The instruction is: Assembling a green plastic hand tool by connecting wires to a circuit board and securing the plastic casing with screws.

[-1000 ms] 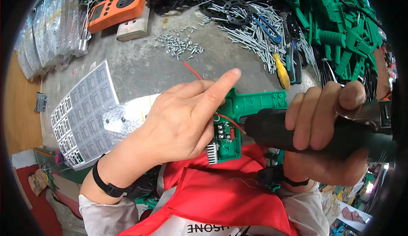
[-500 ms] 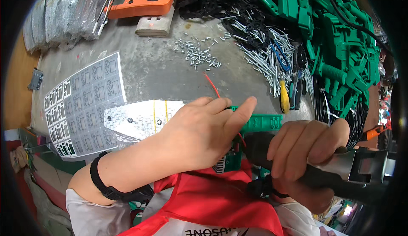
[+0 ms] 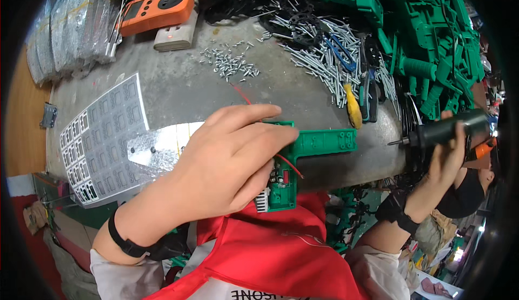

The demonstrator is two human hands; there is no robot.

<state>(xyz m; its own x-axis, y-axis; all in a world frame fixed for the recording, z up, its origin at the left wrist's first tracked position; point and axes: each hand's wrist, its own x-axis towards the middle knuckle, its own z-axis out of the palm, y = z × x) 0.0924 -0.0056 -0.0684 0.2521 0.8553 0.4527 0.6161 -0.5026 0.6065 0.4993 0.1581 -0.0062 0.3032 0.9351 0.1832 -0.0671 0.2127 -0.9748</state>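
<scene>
A green plastic housing [image 3: 327, 140] lies at the table's near edge, with my left hand [image 3: 230, 157] closed over its left side. Next to those fingers a silver heat sink [image 3: 263, 200] and small electronic parts show inside the housing; the hand hides the rest. One red wire [image 3: 291, 163] loops out across it, and another red wire [image 3: 241, 93] sticks up beyond my fingers. Off to the right, apart from the housing, my right hand [image 3: 446, 159] grips a dark electric screwdriver [image 3: 451, 131], its bit pointing left.
Small screws [image 3: 231, 62] lie scattered beyond my hands. Long screws [image 3: 324, 57] form a pile near a yellow-handled tool [image 3: 353, 107]. Green housings [image 3: 432, 46] are heaped at right. A sticker sheet [image 3: 111, 138], bubble-wrapped pack [image 3: 154, 150] and orange meter [image 3: 159, 11] sit left.
My right hand has drawn the electric screwdriver away from the housing, to the right and up. My left hand stays on the housing, which is now less covered. The whole view has shifted slightly.
</scene>
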